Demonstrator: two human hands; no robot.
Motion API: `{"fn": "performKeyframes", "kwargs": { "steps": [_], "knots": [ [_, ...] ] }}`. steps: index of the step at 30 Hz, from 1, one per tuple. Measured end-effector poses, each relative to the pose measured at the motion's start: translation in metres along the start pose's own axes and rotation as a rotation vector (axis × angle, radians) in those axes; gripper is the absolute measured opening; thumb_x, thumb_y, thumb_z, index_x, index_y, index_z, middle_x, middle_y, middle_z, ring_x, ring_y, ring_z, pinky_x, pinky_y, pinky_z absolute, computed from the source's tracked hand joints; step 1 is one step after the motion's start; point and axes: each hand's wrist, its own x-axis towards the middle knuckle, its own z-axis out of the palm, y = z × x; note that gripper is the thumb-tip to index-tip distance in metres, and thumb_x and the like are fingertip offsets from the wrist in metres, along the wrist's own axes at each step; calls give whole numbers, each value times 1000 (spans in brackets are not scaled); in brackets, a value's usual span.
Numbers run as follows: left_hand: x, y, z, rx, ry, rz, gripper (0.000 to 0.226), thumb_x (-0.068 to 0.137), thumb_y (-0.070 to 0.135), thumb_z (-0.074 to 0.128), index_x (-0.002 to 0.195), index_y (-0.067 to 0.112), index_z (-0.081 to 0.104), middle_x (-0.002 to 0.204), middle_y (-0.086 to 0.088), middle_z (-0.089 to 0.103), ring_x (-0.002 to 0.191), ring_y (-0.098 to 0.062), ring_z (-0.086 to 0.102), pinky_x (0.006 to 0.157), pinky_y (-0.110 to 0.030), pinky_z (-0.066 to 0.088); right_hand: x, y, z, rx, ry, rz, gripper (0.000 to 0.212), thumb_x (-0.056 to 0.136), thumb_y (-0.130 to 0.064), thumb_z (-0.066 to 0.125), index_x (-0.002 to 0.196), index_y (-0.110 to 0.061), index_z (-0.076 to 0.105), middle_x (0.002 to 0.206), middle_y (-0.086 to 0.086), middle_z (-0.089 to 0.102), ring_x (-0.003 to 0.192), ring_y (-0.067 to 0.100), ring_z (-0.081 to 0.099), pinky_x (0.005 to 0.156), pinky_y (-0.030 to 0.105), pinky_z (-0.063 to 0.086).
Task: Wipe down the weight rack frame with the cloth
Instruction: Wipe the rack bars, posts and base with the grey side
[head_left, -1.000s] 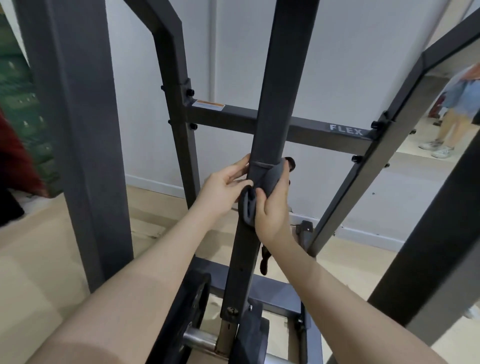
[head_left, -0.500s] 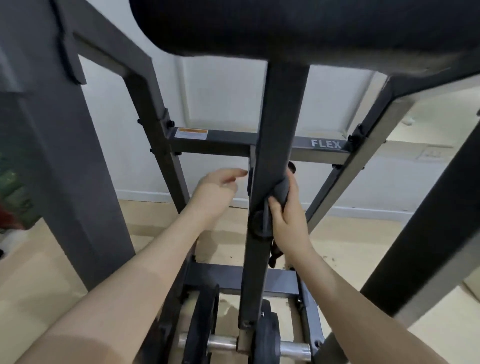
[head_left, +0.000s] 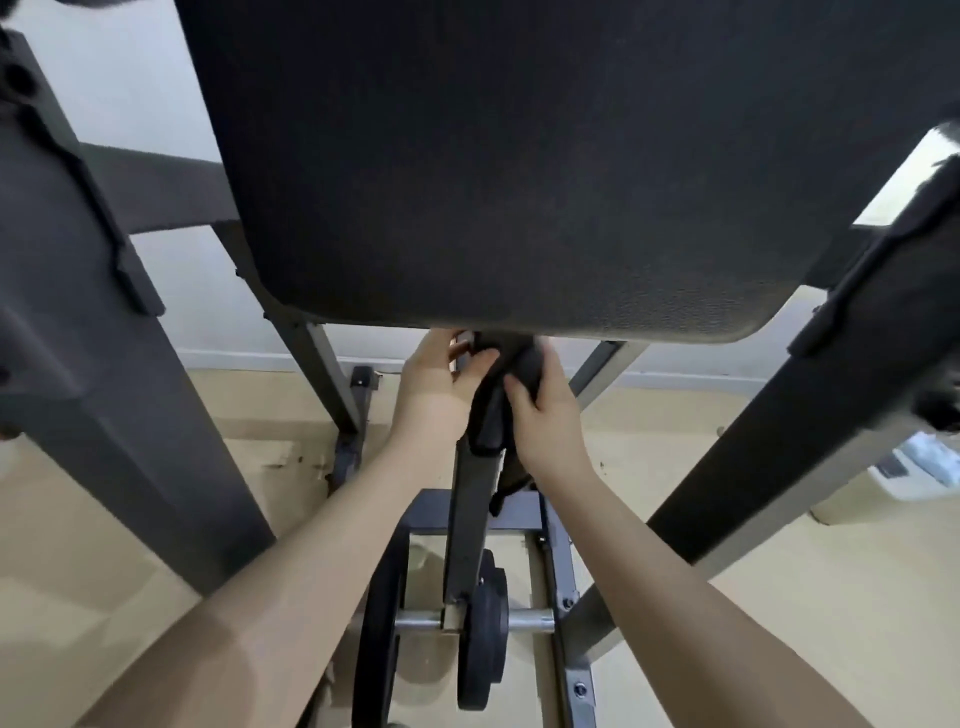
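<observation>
A dark grey cloth (head_left: 491, 410) is wrapped round the central post (head_left: 467, 525) of the dark metal rack frame, just under a big black pad (head_left: 519, 166) that hides the post's upper part. My right hand (head_left: 545, 415) grips the cloth from the right, fingers curled over it. From the left, my left hand (head_left: 441, 384) holds the cloth and the post, its thumb lying across the cloth's top edge. A loose end of cloth hangs behind the post.
Thick frame uprights stand at the left (head_left: 104, 389) and right (head_left: 810, 410). Black weight plates (head_left: 483, 629) sit on a steel bar (head_left: 524, 619) at the post's foot. The floor is beige; a white wall lies behind. A pale object (head_left: 914, 467) sits far right.
My view has tilted down and closer, so the black pad now fills the top. My left hand, off the post half a second ago, has come back onto the cloth.
</observation>
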Motion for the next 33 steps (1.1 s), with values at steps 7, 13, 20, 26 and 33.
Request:
{"fn": "performKeyframes", "kwargs": {
  "steps": [7,13,20,26,33],
  "knots": [
    [1,7,1,46,35,-190,9,91,18,59,100,16,59,92,9,60,90,-11,56,75,-16,37,-4,-22,-4,-123,-28,67,19,97,-9,46,115,-8,50,101,3,56,92,19,52,76,23,36],
    [1,15,1,19,67,-301,25,88,16,64,68,24,51,71,7,55,72,-17,56,72,-30,42,1,-32,-4,18,-29,300,21,100,-12,41,118,-6,49,106,5,56,102,22,52,79,21,36],
    [-1,19,-4,151,36,-354,14,93,15,55,79,11,54,82,-2,58,77,-20,52,68,-24,37,-8,-56,-1,145,102,211,16,98,-10,42,90,-20,51,94,4,56,89,17,50,82,26,39],
    [-17,25,-20,398,-189,-245,32,100,13,39,130,16,51,99,2,49,90,-14,47,76,-21,34,-13,-38,-19,-88,-103,236,29,100,-7,39,126,-3,48,122,12,58,111,24,53,91,29,39],
    [-84,8,-38,353,-451,-236,67,97,7,45,150,33,15,140,2,43,109,-6,50,87,-15,36,-80,-21,-37,41,-82,258,41,98,-4,39,138,-16,43,134,3,51,125,17,46,106,28,36]
  ]
}}
